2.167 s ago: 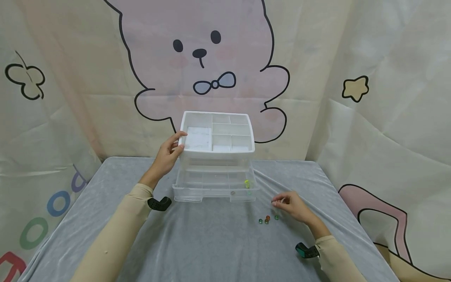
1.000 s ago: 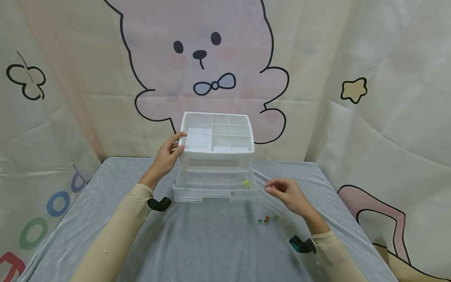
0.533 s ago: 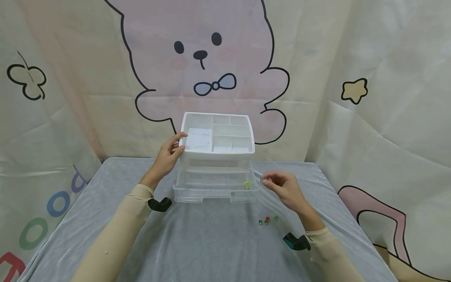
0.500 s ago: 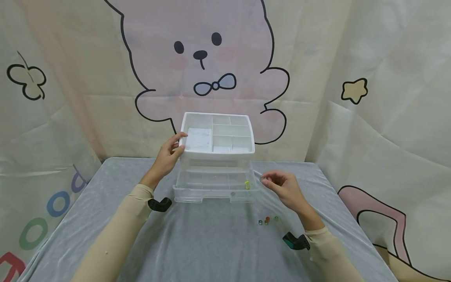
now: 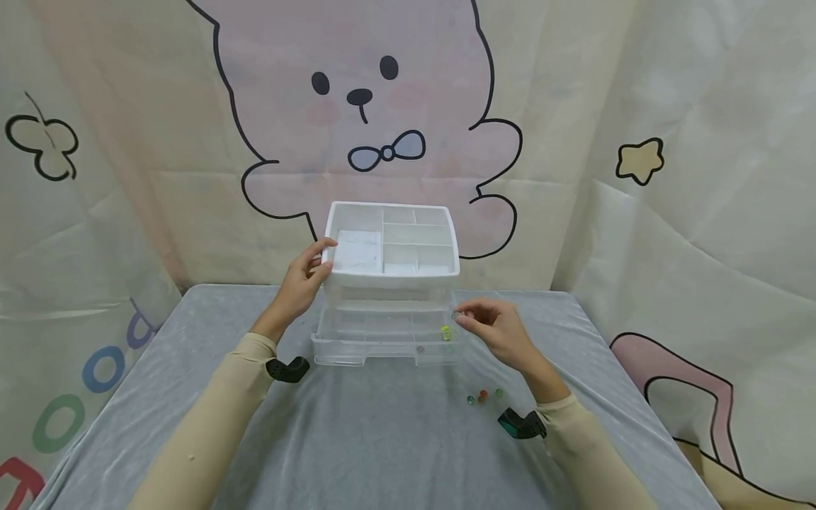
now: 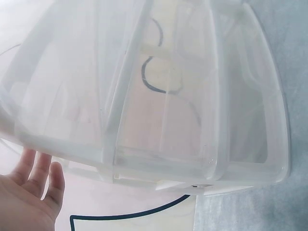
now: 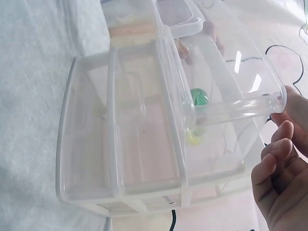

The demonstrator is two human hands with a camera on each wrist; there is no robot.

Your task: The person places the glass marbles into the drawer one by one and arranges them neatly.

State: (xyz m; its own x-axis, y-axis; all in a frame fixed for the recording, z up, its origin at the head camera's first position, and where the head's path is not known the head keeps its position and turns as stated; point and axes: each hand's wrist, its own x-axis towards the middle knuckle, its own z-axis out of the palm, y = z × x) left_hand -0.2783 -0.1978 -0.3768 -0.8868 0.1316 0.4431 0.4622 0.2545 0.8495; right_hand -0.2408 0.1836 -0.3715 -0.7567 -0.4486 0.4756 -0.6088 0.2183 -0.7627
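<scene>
A small plastic drawer unit with a white compartment top stands in the middle of the table. My left hand grips the left rim of that top. One clear drawer is pulled out towards me. Yellow-green marbles lie at its right side, and the right wrist view shows a green marble inside. At the drawer's right edge, my right hand pinches a small clear marble. In the right wrist view its fingertips are partly behind the drawer wall.
Several loose marbles lie on the grey cloth right of the drawer, among them an orange marble, a teal marble and a green marble. A printed fabric backdrop rises behind the table.
My right hand has moved left and up, from beside the loose marbles to the drawer's right edge, carrying the pinched marble. The left hand keeps its hold on the rim.
</scene>
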